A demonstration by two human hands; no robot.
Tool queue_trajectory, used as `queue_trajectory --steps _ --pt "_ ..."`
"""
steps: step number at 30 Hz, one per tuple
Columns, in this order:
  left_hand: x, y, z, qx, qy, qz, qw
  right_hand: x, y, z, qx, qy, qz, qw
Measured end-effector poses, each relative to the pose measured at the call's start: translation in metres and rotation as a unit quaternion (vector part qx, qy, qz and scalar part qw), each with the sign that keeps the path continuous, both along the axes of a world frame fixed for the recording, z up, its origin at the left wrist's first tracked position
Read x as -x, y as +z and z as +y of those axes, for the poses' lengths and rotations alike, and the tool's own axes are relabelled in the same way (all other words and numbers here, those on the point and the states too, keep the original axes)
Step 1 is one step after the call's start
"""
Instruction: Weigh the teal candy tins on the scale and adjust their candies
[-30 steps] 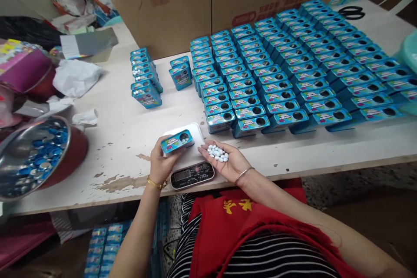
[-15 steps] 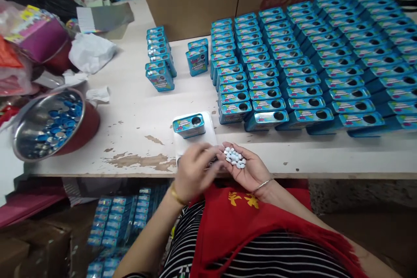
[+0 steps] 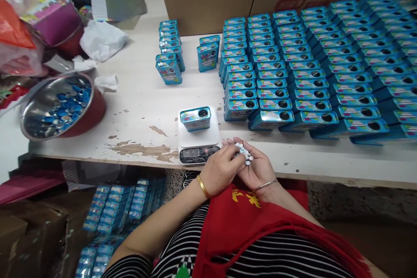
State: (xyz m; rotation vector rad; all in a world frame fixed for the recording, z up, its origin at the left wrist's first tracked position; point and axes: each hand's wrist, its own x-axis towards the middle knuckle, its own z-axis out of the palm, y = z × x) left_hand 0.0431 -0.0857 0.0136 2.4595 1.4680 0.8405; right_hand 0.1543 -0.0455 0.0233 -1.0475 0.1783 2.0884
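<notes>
My right hand [image 3: 260,166], with a silver bangle at its wrist, is cupped palm up around a small heap of white candies [image 3: 248,155]. Over that palm, my left hand [image 3: 220,168], wearing a gold bangle, has thumb and fingers pinched together among the candies; its fingertips are partly hidden. Just beyond the hands is a white kitchen scale [image 3: 185,141] with a lit display. A blue candy tin [image 3: 198,122] stands upright on the scale's platform, the round hole in its top uncovered.
Many blue tins [image 3: 302,82] fill the right side in rows. A few tins [image 3: 169,69] with white candies on top stand at back left, beside another pair [image 3: 208,56]. At left is a metal bowl [image 3: 93,104] of blue caps. A cardboard box [image 3: 208,0] rises behind.
My left hand has moved right and down into the candies in my right palm, uncovering the scale's display. The whole view has shifted slightly.
</notes>
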Motion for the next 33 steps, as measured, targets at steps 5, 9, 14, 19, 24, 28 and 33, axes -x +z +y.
queue_trajectory --steps 5,9,14,19,24,28,33 --pt "0.002 -0.002 0.000 -0.013 0.010 -0.013 1.000 0.002 0.000 -0.001 0.017 -0.005 -0.002 1.000" --pt "0.003 -0.005 -0.001 -0.014 0.023 -0.018 0.999 0.003 -0.003 -0.002 0.002 0.001 0.020 1.000" --pt "0.013 0.006 0.004 -0.015 0.041 -0.087 0.995 0.010 -0.002 0.004 0.004 -0.012 0.047 0.999" --pt "0.052 0.037 0.036 -0.102 0.116 -0.112 0.982 0.021 0.010 0.013 0.002 0.004 0.067 0.998" --pt "0.082 0.047 0.056 -0.124 0.207 0.006 0.970 0.024 0.011 0.014 0.017 0.002 0.075 0.997" --pt "0.074 0.040 0.041 -0.114 0.228 0.003 0.967 0.020 0.006 0.013 0.011 0.016 0.095 0.995" --pt "0.029 0.023 0.013 -0.001 0.080 0.025 0.996 0.010 0.001 0.007 0.033 -0.004 0.081 0.996"
